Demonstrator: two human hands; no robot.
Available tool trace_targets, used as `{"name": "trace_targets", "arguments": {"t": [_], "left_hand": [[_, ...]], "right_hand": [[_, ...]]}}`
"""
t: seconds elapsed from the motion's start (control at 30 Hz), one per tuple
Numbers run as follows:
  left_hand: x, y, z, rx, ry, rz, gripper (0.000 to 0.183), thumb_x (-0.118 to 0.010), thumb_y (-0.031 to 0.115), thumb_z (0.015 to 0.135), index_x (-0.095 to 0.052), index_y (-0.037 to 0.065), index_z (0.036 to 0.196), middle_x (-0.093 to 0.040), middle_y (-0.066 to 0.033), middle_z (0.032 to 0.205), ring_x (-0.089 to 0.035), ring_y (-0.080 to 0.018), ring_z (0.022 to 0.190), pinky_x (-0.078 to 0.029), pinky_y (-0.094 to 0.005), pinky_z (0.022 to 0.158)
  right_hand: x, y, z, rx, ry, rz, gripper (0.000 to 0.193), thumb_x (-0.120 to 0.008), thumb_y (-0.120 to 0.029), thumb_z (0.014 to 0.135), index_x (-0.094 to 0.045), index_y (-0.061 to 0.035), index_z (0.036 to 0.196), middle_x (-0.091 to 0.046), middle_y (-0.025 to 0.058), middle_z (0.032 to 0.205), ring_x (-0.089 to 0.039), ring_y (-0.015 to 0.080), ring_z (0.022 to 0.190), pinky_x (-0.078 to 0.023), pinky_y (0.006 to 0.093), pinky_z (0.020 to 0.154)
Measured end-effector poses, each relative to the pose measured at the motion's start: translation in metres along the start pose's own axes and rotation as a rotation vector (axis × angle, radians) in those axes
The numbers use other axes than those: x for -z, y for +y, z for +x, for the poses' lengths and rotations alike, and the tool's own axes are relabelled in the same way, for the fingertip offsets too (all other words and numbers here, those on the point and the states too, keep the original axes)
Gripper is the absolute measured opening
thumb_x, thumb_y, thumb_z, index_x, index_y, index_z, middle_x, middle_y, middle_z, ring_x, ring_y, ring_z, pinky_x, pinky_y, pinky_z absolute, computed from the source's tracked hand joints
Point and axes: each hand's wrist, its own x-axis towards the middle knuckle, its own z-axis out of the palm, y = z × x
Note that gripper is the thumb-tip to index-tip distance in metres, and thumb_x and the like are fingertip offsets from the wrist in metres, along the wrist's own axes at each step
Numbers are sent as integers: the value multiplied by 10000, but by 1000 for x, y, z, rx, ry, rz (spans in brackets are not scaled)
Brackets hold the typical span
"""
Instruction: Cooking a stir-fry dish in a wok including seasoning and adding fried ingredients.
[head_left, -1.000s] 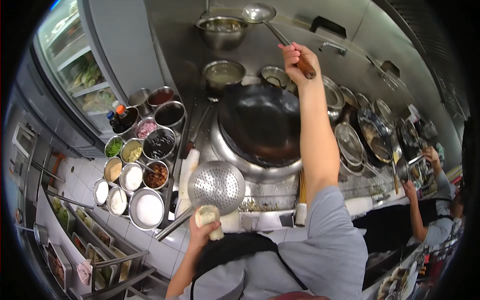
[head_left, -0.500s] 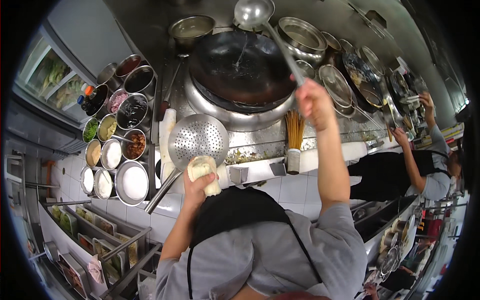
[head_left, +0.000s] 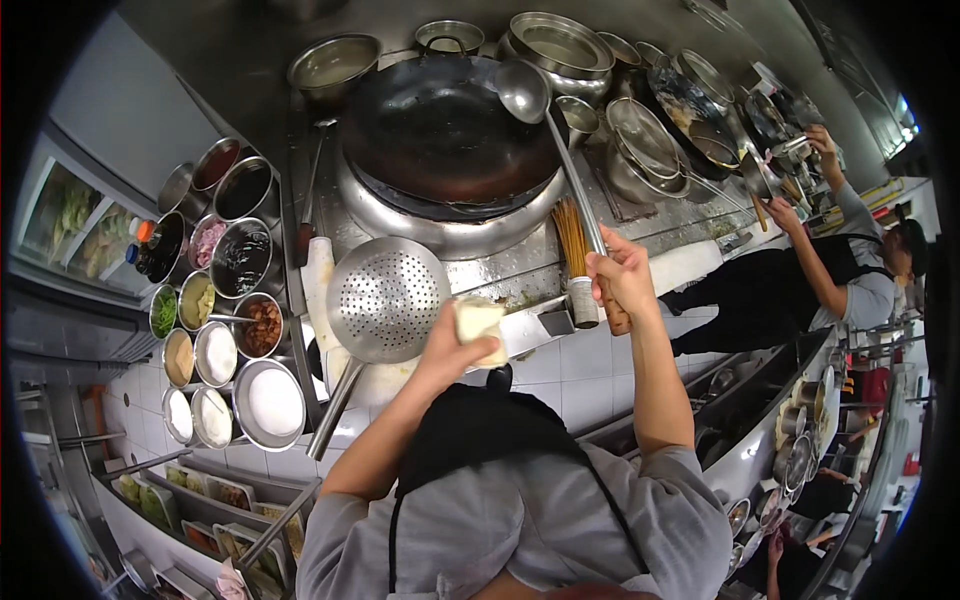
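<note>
My left hand (head_left: 447,348) is closed around a folded whitish cloth (head_left: 480,326), just right of a round perforated skimmer (head_left: 390,298). My right hand (head_left: 622,272) grips a long-handled ladle (head_left: 574,172) near the wooden end of its handle. The ladle's bowl is over the right side of a large dark wok (head_left: 440,135); whether it touches the wok I cannot tell. The wok sits on a wide metal ring and looks wet inside. A bamboo brush (head_left: 574,245) stands beside the ladle's handle, left of my right hand.
Seasoning containers, including a bowl of white powder (head_left: 272,402), crowd the left side. A metal pot (head_left: 334,68) and stacked basins (head_left: 562,45) stand behind the wok. A wire strainer (head_left: 645,138) lies to the right. A co-worker (head_left: 835,265) handles pans at the far right.
My right hand has come lower and nearer, bringing the ladle's bowl down to the wok's right side. My left hand has moved right with the cloth, off the skimmer's edge. The view has shifted.
</note>
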Motion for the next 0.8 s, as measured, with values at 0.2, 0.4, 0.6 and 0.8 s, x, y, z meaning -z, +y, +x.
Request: {"name": "trace_targets", "arguments": {"t": [0.2,0.4,0.6,0.8], "left_hand": [[-44,-1,26,-111,-132,804,601,-725,336,667,-497,-34,1082,-621,-248,900,-620,-360,905,-494,-397,784],[-69,-24,48,-266,-156,1314,654,-718,421,671,-504,19,1141,-650,-177,800,-625,-322,856,-411,-485,806],[-82,-48,46,-84,-179,1517,669,-697,465,690,-497,37,1165,-658,-151,856,-616,-301,897,-349,-497,849],[-80,-52,43,-122,-43,1589,879,-692,515,681,-376,20,1336,-653,-180,894,-605,-324,917,-339,-512,899]], "right_hand": [[-12,8,14,-67,-14,-68,373,-578,-39,814,-559,-6,1185,-540,15,612,-499,97,403,-381,231,346],[-26,2,33,-146,-55,-90,180,-578,-76,823,-605,-28,995,-543,-5,620,-481,79,409,-378,227,349],[-12,16,78,-291,-287,306,48,-570,-93,853,-555,-48,859,-546,11,633,-480,72,422,-390,228,352],[-8,52,58,109,-97,-122,462,-575,9,801,-517,-36,1258,-523,0,616,-464,75,441,-391,226,372]]}}
